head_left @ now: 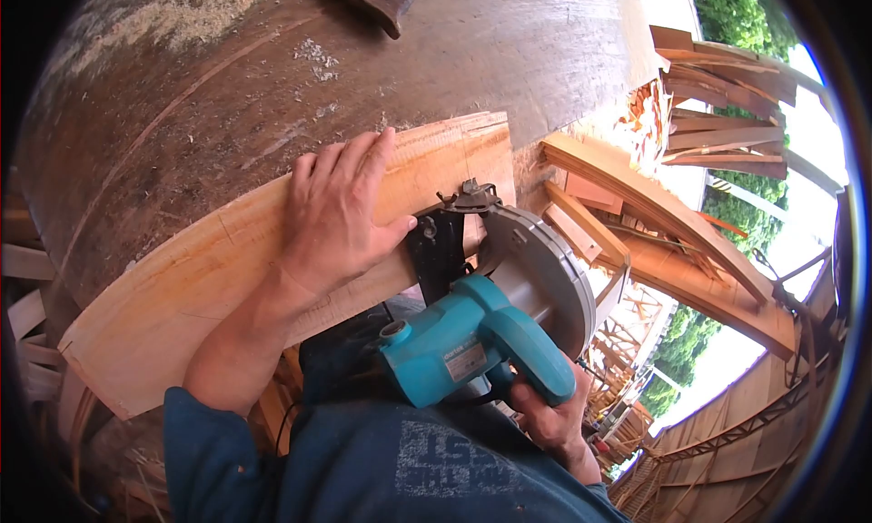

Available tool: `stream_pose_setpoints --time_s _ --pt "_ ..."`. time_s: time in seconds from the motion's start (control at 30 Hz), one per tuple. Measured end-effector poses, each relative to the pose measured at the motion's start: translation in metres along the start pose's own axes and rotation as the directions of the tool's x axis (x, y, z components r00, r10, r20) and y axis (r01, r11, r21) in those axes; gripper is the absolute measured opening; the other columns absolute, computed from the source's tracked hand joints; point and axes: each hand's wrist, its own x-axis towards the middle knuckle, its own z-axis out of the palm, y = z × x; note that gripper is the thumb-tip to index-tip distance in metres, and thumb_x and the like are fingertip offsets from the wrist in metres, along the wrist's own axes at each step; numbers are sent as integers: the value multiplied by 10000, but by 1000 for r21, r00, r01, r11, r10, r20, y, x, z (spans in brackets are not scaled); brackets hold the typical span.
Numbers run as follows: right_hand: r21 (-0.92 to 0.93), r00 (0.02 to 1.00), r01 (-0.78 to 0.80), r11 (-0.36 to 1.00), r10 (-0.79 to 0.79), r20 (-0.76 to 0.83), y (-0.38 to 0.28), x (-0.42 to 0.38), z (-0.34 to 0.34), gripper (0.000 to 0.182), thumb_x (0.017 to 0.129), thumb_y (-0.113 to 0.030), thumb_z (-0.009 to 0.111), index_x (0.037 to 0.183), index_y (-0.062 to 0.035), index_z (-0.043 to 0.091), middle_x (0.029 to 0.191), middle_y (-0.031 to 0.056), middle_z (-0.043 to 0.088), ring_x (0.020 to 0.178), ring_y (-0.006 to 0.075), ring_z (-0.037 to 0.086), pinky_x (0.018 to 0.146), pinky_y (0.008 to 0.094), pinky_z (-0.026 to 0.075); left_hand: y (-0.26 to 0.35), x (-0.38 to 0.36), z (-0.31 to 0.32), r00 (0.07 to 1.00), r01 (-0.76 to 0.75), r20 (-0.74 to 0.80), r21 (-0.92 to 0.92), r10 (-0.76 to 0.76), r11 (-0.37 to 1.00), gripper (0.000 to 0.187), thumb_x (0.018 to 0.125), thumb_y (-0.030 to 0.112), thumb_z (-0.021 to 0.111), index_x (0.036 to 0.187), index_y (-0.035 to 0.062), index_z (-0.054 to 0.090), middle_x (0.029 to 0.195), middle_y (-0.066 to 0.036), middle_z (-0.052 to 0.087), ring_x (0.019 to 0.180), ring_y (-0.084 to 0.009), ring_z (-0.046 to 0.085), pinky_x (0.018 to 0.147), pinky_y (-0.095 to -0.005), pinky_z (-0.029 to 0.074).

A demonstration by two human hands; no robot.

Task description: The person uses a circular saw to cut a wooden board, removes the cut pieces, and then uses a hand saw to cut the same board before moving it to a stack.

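A teal circular saw [454,341] with a grey blade guard [540,273] sits at the right end of a pale wooden board [182,291]. Its dark base plate [436,255] rests against the board. My right hand [549,414] is wrapped round the saw's rear handle, partly hidden by the handle. Flat on the board lies my left hand [336,210], fingers stretched out and thumb pointing toward the base plate. The blade itself is mostly hidden by the guard. Near the board's right end, a thin line crosses the wood.
Under the board is a broad brown wooden surface [227,96] with sawdust [173,14] at its far left. A dark curved object [377,1] lies at the top. Stacked planks [727,114] and long timber beams [672,223] stand to the right.
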Motion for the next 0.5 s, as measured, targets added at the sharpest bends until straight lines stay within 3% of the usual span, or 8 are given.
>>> stream_pose_setpoints --time_s 0.5 --pt "-11 1000 26 1000 -26 11 -7 9 0 281 796 -171 774 971 13 654 744 100 661 654 190 641 625 313 502 -4 4 -2 998 -15 -67 -72 10 997 775 723 280 831 1384 7 530 1343 -153 600 1223 -289 572 1025 -419 400"
